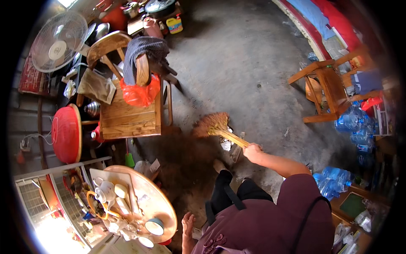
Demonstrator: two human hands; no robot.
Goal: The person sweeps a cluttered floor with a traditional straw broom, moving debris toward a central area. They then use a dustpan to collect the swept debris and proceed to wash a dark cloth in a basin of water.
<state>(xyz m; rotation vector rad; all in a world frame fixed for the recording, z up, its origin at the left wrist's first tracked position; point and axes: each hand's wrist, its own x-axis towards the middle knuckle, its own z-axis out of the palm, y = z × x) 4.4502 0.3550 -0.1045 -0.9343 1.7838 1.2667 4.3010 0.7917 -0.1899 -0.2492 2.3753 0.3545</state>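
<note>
My right hand (253, 153) is closed around the pale handle of a broom (236, 138). The broom's reddish-brown bristle head (211, 124) rests on the concrete floor, just right of a wooden armchair (131, 117). Beneath the handle lies some litter (226, 145), with white crumpled scraps among it. My left hand (188, 223) hangs low beside the round table (163, 203), empty, its fingers loosely bent. On that table stand a white teapot (106, 192) and a bowl (154, 226).
A cloth (142, 50) and a red plastic bag (142, 92) are on the armchair. An electric fan (58, 41) stands behind it. Another wooden chair (330, 85) and several water bottles (333, 181) line the right side. A yellow jug (174, 25) sits at the far end.
</note>
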